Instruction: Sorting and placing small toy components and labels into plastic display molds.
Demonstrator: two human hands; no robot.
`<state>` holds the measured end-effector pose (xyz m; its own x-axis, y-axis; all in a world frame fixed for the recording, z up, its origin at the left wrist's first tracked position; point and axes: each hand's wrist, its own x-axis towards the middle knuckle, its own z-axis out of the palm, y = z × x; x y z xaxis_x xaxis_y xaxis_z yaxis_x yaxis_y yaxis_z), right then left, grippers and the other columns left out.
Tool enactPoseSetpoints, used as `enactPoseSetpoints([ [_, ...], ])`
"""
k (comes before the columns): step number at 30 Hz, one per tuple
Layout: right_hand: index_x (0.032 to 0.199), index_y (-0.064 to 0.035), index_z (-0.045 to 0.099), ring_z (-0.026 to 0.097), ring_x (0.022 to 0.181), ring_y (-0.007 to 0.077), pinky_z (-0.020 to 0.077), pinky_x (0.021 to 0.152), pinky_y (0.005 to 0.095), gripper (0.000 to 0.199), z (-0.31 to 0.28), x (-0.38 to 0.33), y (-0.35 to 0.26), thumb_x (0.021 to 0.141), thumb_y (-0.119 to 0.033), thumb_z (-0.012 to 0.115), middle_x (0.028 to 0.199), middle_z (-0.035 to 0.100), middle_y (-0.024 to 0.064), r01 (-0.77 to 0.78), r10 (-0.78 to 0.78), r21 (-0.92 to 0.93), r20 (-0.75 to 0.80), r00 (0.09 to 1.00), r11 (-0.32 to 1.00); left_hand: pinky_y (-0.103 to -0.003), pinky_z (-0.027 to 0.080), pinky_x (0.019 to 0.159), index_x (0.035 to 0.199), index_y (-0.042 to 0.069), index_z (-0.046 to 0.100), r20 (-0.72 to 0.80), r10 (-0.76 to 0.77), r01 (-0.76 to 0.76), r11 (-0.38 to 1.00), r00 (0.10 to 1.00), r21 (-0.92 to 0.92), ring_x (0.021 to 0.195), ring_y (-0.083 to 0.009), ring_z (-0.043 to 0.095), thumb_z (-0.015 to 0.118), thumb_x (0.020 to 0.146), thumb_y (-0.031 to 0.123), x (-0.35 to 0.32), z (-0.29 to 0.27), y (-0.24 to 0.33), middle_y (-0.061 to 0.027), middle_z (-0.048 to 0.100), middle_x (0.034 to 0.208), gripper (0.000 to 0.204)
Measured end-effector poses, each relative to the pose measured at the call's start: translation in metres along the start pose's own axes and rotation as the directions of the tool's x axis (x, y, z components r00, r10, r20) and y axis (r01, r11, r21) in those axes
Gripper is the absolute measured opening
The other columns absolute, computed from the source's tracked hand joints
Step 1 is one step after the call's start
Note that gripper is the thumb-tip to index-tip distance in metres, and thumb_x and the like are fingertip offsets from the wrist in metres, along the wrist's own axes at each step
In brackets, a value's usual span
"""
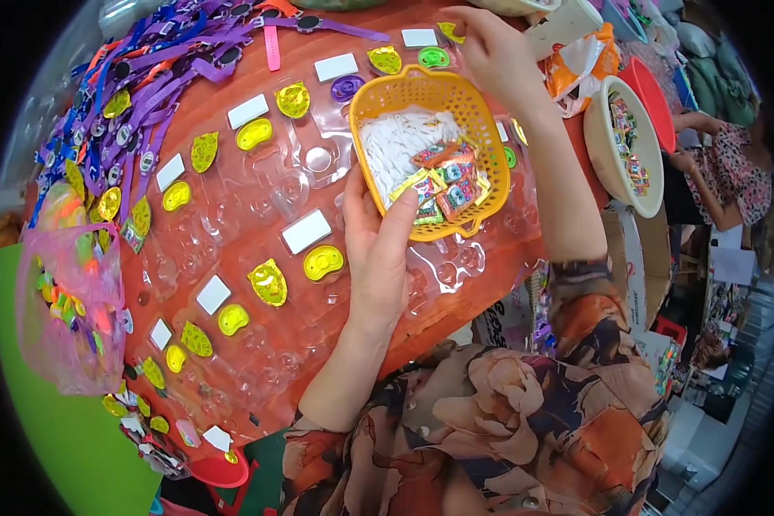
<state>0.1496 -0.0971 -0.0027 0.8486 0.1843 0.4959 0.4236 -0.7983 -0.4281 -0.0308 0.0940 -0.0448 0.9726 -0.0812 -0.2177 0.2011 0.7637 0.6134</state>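
My left hand [377, 267] grips the near left side of a yellow-orange perforated basket [497, 129], thumb over its rim. The basket is tilted toward me and contains thin white pieces [396, 142] and small colourful wrapped packets [457, 193]. Beyond it, my right hand [499, 56] reaches to the far edge with bent fingers, close to a yellow foil packet [450, 33]; whatever its fingertips hold is hidden. Clear plastic trays [318, 159] lie in rows beneath, bearing white rectangles [306, 231], yellow foil packets [267, 282] and rounded yellow plastic pieces [323, 263]. One rounded piece is purple [347, 88], another green [433, 57].
Purple and blue toy watches [159, 86] are heaped at the far left of the red table. A pink plastic bag [77, 344] of coloured pieces hangs at the left edge. To the right stand a cream bowl [596, 138] with packets and a red basin [654, 103]; another person [735, 172] sits beyond.
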Motion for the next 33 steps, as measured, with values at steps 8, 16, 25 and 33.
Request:
enactPoseSetpoints([
  [8, 0.128, -0.0157, 0.064, 0.062, 0.107, 0.0316, 0.0513, 0.089, 0.0424, 0.039, 0.058, 0.022, 0.070, 0.091, -0.008, 0.056, 0.118, 0.059, 0.0125, 0.117, 0.038, -0.343, 0.412, 0.910, 0.932, -0.036, 0.041, 0.110, 0.150, -0.004, 0.023, -0.020, -0.007, 0.007, 1.000, 1.000, -0.006, 0.130, -0.0207, 0.050, 0.057, 0.098, 0.006, 0.001, -0.006, 0.001, -0.0169, 0.046, 0.143, 0.063],
  [16, 0.119, -0.0192, 0.069, 0.064, 0.107, 0.0330, 0.0536, 0.087, 0.0452, 0.036, 0.062, 0.009, 0.065, 0.088, -0.007, 0.055, 0.115, 0.061, 0.0101, 0.192, -0.029, -0.430, 0.357, 0.934, 0.882, -0.035, 0.043, 0.108, 0.150, -0.004, 0.023, -0.019, 0.012, -0.013, 0.999, 1.000, -0.032, 0.128, -0.0205, 0.052, 0.058, 0.098, 0.007, 0.006, -0.008, -0.002, -0.0167, 0.048, 0.142, 0.064],
  [25, 0.119, -0.0113, 0.068, 0.065, 0.095, 0.0258, 0.0529, 0.079, 0.0359, 0.033, 0.042, 0.009, 0.078, 0.092, -0.002, 0.051, 0.110, 0.065, 0.0094, 0.130, -0.103, -0.184, 0.151, 0.983, 0.974, -0.035, 0.043, 0.109, 0.150, -0.005, 0.023, -0.029, -0.045, 0.043, 0.998, 0.999, -0.052, 0.128, -0.0209, 0.052, 0.059, 0.097, 0.007, 0.005, -0.008, -0.003, -0.0169, 0.048, 0.142, 0.065],
  [33, 0.120, -0.0005, 0.067, 0.056, 0.077, 0.0049, 0.0461, 0.064, 0.0230, 0.028, -0.023, -0.039, -0.047, 0.096, -0.015, 0.065, 0.097, 0.067, -0.0005, -0.278, 0.065, 0.503, 0.401, 0.914, 0.818, -0.036, 0.042, 0.109, 0.152, -0.003, 0.022, 0.008, 0.011, -0.011, 0.999, 1.000, -0.036, 0.129, -0.0207, 0.051, 0.061, 0.096, 0.008, 0.004, -0.010, 0.002, -0.0157, 0.047, 0.142, 0.069],
])
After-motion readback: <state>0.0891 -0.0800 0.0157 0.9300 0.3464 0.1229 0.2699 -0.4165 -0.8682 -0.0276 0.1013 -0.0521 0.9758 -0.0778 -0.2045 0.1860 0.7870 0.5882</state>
